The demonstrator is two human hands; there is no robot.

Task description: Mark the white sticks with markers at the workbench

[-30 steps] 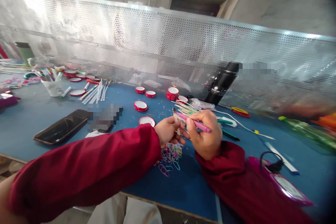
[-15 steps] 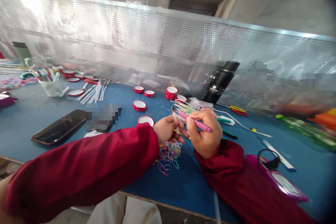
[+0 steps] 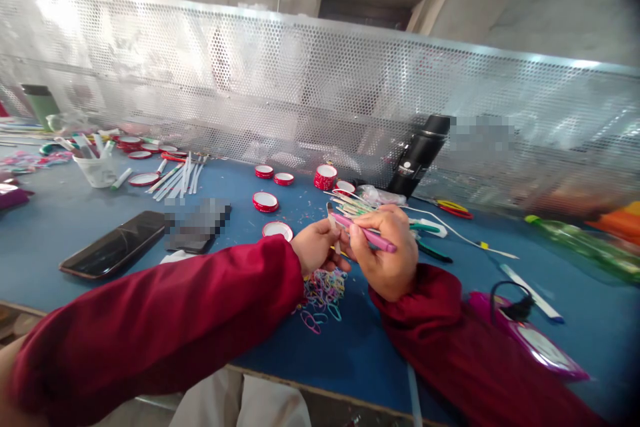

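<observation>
My right hand [image 3: 387,257] is closed around a pink pen-like tool [image 3: 367,235] whose tip points left. My left hand [image 3: 317,247] pinches a thin pale stick [image 3: 332,221] right beside that tip; the two hands touch above the blue table [image 3: 75,213]. A heap of small coloured rubber bands [image 3: 323,293] lies just under my hands. Behind them fans out a bundle of thin sticks [image 3: 350,203]. Both arms wear dark red sleeves.
Red-rimmed lids [image 3: 266,201] are scattered past my hands. A black phone [image 3: 113,243] lies at the left, a black flask [image 3: 417,155] leans on the perforated metal screen [image 3: 300,93], scissors [image 3: 453,207] and a green bottle [image 3: 580,243] lie right. A white cup [image 3: 95,167] stands far left.
My hands have drawn a little closer together and shifted slightly left; the pink tool's tip now sits against my left fingers. The view has tilted a bit.
</observation>
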